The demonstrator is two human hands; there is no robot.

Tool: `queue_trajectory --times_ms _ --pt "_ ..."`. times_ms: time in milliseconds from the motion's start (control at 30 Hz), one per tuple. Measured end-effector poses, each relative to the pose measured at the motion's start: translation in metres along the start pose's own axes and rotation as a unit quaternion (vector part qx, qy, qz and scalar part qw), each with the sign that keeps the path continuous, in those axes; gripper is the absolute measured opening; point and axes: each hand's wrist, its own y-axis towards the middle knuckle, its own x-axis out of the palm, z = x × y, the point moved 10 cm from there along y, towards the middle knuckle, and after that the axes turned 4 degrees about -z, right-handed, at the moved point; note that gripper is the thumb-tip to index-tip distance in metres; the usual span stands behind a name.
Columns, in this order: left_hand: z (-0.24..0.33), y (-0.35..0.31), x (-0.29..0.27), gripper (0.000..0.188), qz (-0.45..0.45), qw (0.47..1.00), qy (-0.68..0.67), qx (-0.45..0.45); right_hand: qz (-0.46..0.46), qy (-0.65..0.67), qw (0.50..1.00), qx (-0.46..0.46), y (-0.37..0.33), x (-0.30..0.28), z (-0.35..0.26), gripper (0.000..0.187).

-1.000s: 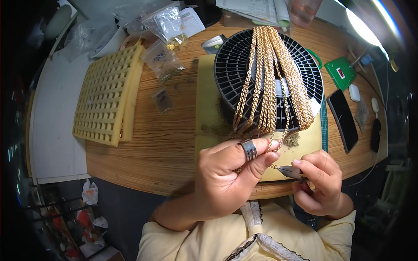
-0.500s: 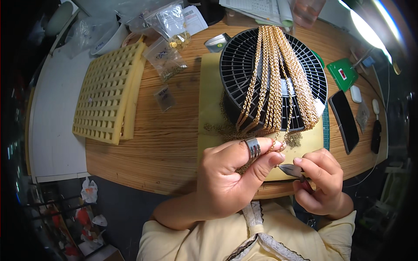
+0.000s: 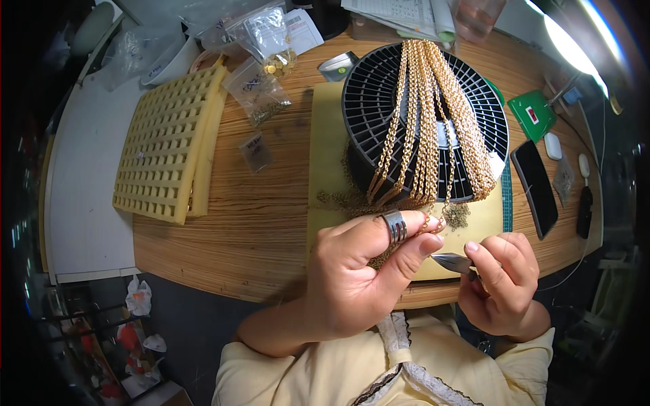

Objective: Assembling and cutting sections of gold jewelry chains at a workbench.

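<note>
My left hand, with a slotted metal ring on one finger, pinches the end of a gold chain between thumb and forefinger. That chain hangs from many gold chains draped over a round black slotted stand. My right hand is closed around a pair of pliers, whose pointed jaws reach the tip of my left thumb. Whether the jaws grip a link is too small to tell. Small jump rings lie in a pile behind my fingers.
A yellow mat lies beneath the stand. At left leans a yellow foam tray with square holes. Small plastic bags lie beyond it. To the right are a black phone, a white case and a green lamp base.
My right hand has shifted slightly right and turned the pliers, so the jaws lie at a different angle. My left hand keeps nearly the same place, still pinching the chain.
</note>
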Motion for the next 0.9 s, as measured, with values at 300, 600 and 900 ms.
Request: queue_trajectory --times_ms 300,600,900 --pt "0.0007 0.0003 -0.0006 0.015 0.001 1.000 0.007 -0.002 -0.001 -0.003 1.000 0.005 0.0011 0.0012 -0.0001 0.054" --pt "0.0011 -0.0003 -0.0012 0.016 0.003 1.000 0.013 0.010 0.015 -0.040 0.999 -0.005 -0.0012 -0.0023 -0.0043 0.054" --pt "0.0018 0.0004 -0.0014 0.016 0.003 1.000 0.008 0.008 0.015 -0.067 0.998 -0.013 -0.0026 -0.0035 -0.0064 0.053"
